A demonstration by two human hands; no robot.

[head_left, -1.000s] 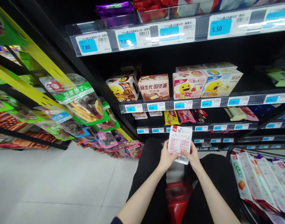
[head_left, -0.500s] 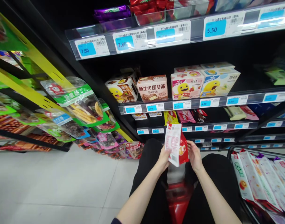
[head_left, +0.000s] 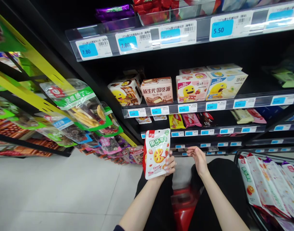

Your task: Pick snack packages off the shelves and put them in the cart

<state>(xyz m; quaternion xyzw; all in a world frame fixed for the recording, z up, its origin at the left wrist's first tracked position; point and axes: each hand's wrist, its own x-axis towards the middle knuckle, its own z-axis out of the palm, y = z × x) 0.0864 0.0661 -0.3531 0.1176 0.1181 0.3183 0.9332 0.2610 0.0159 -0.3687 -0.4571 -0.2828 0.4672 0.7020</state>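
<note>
A white and red snack pouch (head_left: 156,153), printed with green lettering and a round biscuit, is upright with its printed face toward me. My left hand (head_left: 169,166) grips it by its right edge, fingers wrapped over the front. To the right, my right hand (head_left: 198,159) hangs in the air, apart from the pouch. Its fingers are loosely bent and apart, with nothing in them. Beyond both hands, low shelves carry a yellow packet (head_left: 177,121) and a pink packet (head_left: 192,120).
Boxed snacks (head_left: 156,91) line the middle shelf. A basket (head_left: 254,212) with several similar white pouches (head_left: 250,183) stands at my right. Bagged dried snacks (head_left: 86,107) hang from a rack at left. Between my knees is a red plastic object (head_left: 184,208).
The pouch has turned to show its printed front and moved left in my left hand. My right hand has come away from it.
</note>
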